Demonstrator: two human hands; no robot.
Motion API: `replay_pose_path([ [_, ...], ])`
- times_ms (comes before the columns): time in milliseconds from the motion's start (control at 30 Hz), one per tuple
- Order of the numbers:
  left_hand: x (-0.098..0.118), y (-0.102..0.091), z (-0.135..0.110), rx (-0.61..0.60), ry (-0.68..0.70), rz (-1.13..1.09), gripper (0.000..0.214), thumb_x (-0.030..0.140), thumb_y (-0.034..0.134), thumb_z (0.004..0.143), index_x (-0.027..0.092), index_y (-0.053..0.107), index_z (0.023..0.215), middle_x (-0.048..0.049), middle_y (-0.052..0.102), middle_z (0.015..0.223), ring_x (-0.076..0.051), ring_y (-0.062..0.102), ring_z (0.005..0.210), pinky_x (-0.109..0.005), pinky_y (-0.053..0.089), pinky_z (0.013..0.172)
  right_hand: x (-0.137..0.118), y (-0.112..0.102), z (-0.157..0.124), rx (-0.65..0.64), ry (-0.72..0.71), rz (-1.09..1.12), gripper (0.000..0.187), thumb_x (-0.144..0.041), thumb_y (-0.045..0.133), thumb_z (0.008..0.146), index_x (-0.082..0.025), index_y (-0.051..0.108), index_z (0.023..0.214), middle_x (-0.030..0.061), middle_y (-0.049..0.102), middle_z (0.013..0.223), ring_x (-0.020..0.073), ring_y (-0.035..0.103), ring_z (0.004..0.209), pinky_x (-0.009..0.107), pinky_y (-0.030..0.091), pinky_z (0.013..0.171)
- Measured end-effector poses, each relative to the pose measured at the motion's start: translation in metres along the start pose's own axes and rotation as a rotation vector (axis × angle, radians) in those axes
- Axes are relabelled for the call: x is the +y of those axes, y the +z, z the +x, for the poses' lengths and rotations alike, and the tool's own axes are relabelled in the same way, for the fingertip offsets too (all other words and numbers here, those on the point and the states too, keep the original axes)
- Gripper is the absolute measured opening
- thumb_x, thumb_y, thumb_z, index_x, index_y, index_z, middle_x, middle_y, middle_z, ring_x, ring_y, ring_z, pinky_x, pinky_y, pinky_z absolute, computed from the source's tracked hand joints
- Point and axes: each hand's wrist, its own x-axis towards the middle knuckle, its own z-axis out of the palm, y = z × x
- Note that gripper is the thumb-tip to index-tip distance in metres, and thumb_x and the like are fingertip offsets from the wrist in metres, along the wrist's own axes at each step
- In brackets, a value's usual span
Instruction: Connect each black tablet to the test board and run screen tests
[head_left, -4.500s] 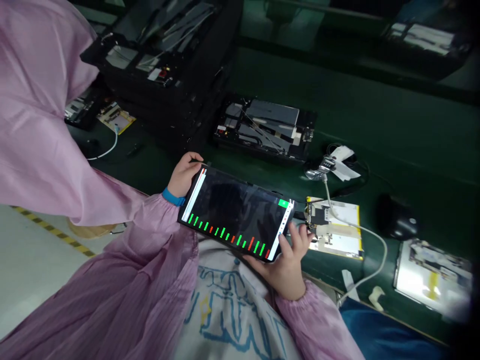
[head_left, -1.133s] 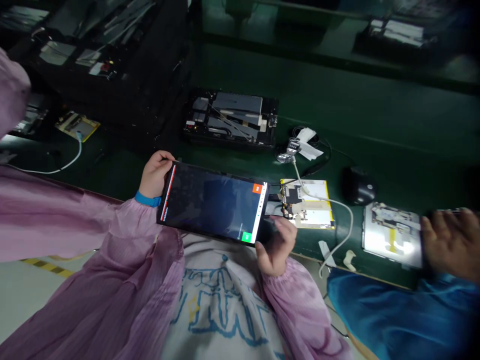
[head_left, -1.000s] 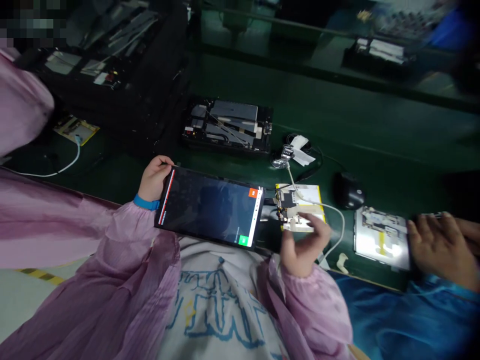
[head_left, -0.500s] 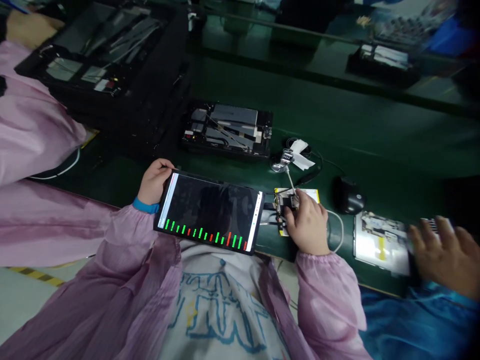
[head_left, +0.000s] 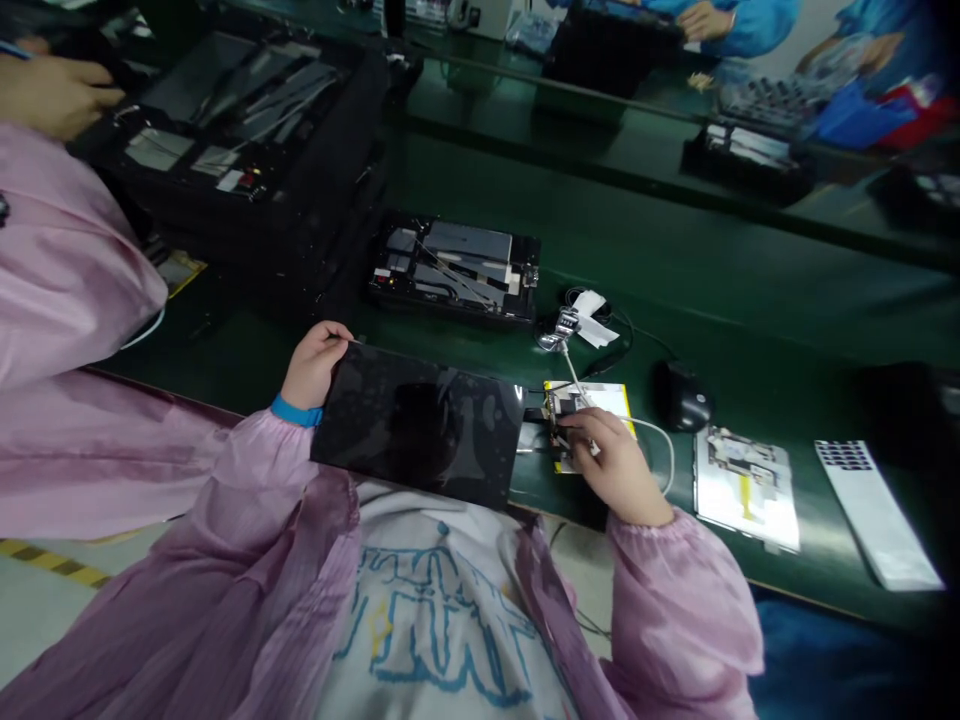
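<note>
The left hand [head_left: 315, 362] grips the far left corner of a flat black rectangular tablet with a dark glossy screen [head_left: 420, 424], fingers curled over its edge; the tablet lies at the near edge of the green worktop [head_left: 750, 290]. The right hand [head_left: 611, 465] rests just beside the tablet's right end, on a small yellow-backed circuit board [head_left: 592, 398], fingertips [head_left: 571, 424] pinched together at the dark connector there; what exactly they hold is too small to tell. A white cable [head_left: 660, 440] runs beside that hand.
</note>
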Motion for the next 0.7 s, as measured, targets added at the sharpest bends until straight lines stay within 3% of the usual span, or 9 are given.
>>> replay_pose_path([
  [200, 0.001, 0.0, -0.001, -0.007, 0.007, 0.015, 0.014, 0.021, 0.061, 0.069, 0.017, 0.054, 0.08, 0.0, 0.059, 0.065, -0.013, 0.053, 0.057, -0.023, 0.038, 0.055, 0.014, -0.014, 0.025, -0.307, -0.052, 0.117, 0.031, -0.015, 0.048, 0.08, -0.023, 0.065, 0.104, 0.0095, 0.061, 0.101, 0.0222, 0.061, 0.092, 0.037, 0.053, 0.078],
  [333, 0.0, -0.002, -0.001, -0.011, 0.002, 0.014, 0.012, 0.021, 0.06, 0.07, 0.018, 0.055, 0.08, 0.0006, 0.057, 0.064, -0.013, 0.052, 0.056, -0.022, 0.037, 0.054, 0.021, -0.02, 0.044, -0.494, -0.079, 0.138, 0.025, -0.014, 0.053, 0.077, -0.023, 0.065, 0.097, 0.0082, 0.063, 0.101, 0.0204, 0.061, 0.088, 0.034, 0.051, 0.075],
  [533, 0.001, -0.001, -0.003, -0.003, -0.02, -0.014, 0.012, 0.021, 0.06, 0.07, 0.018, 0.054, 0.08, 0.0009, 0.057, 0.063, -0.013, 0.052, 0.055, -0.022, 0.037, 0.053, 0.026, -0.018, 0.063, -0.673, -0.07, 0.129, 0.02, -0.013, 0.058, 0.071, -0.022, 0.062, 0.088, 0.0062, 0.063, 0.1, 0.0185, 0.06, 0.086, 0.031, 0.049, 0.076],
  [700, 0.001, 0.0, -0.003, -0.009, -0.026, -0.016, 0.014, 0.022, 0.061, 0.069, 0.018, 0.053, 0.08, 0.0009, 0.057, 0.063, -0.013, 0.052, 0.055, -0.023, 0.037, 0.054, 0.027, -0.018, 0.07, -0.77, -0.072, 0.086, 0.008, -0.015, 0.057, 0.071, -0.021, 0.059, 0.076, 0.0039, 0.065, 0.087, 0.0178, 0.059, 0.081, 0.03, 0.046, 0.074],
])
